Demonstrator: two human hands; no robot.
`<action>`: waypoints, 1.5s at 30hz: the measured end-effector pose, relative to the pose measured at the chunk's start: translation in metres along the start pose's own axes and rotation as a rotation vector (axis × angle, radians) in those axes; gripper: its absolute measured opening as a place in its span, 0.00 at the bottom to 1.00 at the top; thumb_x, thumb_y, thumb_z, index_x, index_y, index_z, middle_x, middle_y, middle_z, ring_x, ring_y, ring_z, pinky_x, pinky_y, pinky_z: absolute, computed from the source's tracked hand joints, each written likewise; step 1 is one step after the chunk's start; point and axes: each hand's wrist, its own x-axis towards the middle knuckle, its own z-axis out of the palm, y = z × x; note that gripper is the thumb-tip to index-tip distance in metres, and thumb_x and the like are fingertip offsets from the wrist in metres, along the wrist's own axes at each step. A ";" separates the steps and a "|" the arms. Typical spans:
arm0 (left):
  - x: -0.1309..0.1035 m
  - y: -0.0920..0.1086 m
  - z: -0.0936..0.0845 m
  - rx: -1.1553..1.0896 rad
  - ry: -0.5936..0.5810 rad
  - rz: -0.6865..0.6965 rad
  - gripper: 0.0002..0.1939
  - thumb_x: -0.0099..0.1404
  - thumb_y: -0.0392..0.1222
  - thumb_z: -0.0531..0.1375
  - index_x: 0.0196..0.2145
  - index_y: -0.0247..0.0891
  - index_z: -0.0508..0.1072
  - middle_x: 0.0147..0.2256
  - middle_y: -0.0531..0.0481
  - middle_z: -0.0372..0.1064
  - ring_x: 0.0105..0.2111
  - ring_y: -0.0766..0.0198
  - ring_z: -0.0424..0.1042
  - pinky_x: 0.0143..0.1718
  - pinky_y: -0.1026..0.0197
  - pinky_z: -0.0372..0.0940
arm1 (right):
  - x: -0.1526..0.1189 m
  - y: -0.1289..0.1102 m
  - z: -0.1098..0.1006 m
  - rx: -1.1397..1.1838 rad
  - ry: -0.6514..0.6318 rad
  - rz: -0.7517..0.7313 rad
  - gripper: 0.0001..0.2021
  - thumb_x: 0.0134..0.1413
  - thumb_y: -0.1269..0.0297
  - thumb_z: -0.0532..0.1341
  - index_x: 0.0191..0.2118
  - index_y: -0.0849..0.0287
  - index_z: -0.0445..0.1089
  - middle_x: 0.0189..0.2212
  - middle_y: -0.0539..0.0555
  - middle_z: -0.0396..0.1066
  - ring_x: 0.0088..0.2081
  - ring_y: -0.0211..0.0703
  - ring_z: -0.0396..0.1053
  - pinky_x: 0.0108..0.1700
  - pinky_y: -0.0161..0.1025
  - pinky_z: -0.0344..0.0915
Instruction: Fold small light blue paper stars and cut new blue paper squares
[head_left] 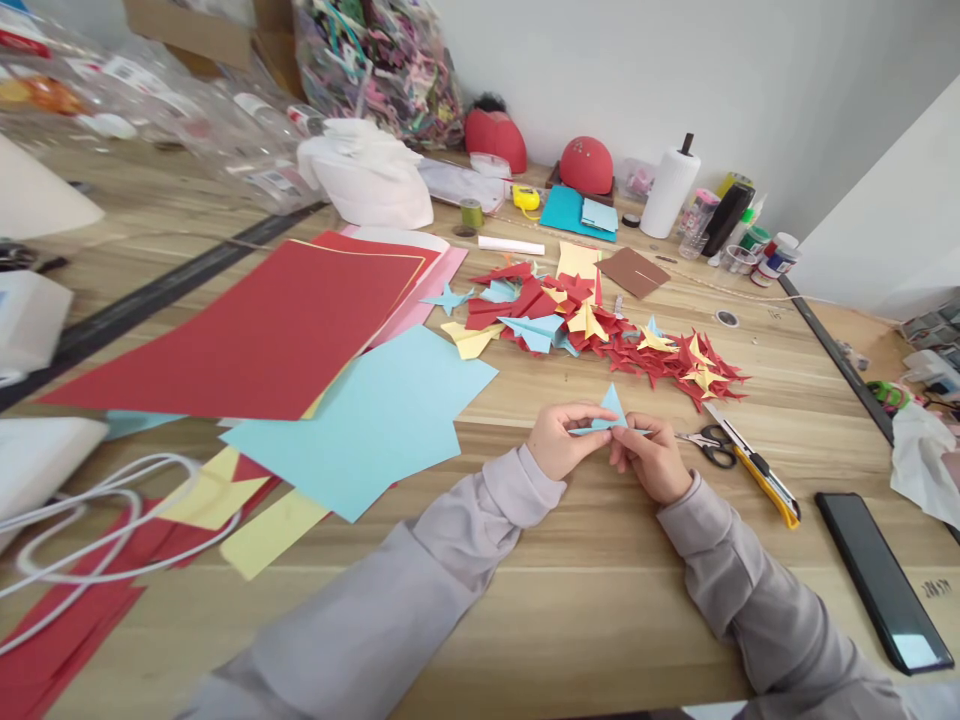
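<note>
Left hand and right hand: both closed in a pinch, thumb and finger, on one blue piece of folded paper. Piece sits between the two hands, left fingers on its left part, right fingers at its lower middle and right; held over the table. One tip points away from the person; a side point reaches out each way, left and right. Longest visible line runs left to right; fingers hide part.

Counts: one scissors, just beyond the right hand; one cutter to its right, yellow end nearer the person; one phone, farther right. Two red domes at the wall. One tape measure. Pile of folded red, yellow and blue paper beyond the hands: too overlapped to count.
</note>
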 end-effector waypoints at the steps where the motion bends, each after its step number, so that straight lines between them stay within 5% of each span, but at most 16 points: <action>1: 0.000 0.000 0.000 -0.038 -0.004 -0.012 0.10 0.47 0.40 0.66 0.28 0.33 0.78 0.30 0.46 0.73 0.27 0.63 0.71 0.30 0.62 0.67 | 0.000 0.000 0.000 0.004 0.002 -0.004 0.12 0.50 0.61 0.63 0.21 0.60 0.67 0.15 0.47 0.68 0.15 0.32 0.60 0.18 0.30 0.56; 12: 0.003 0.001 -0.001 -0.088 0.090 -0.087 0.13 0.42 0.41 0.69 0.27 0.32 0.77 0.24 0.48 0.74 0.22 0.65 0.71 0.27 0.63 0.68 | 0.001 0.000 0.000 -0.009 -0.007 -0.072 0.08 0.51 0.61 0.62 0.27 0.60 0.71 0.19 0.49 0.71 0.18 0.32 0.63 0.21 0.31 0.58; 28: 0.005 -0.003 -0.001 -0.167 0.059 -0.150 0.12 0.43 0.40 0.68 0.27 0.31 0.75 0.17 0.52 0.68 0.18 0.68 0.67 0.25 0.63 0.65 | 0.000 -0.006 0.003 -0.096 -0.012 -0.025 0.12 0.49 0.56 0.63 0.25 0.60 0.70 0.19 0.50 0.70 0.18 0.33 0.63 0.22 0.33 0.60; 45: 0.011 -0.011 0.001 -0.345 0.058 -0.179 0.14 0.46 0.46 0.68 0.28 0.32 0.76 0.20 0.51 0.70 0.21 0.69 0.68 0.25 0.64 0.65 | 0.002 -0.004 0.003 -0.120 0.053 -0.048 0.12 0.50 0.57 0.62 0.24 0.60 0.69 0.19 0.50 0.70 0.18 0.33 0.62 0.21 0.32 0.60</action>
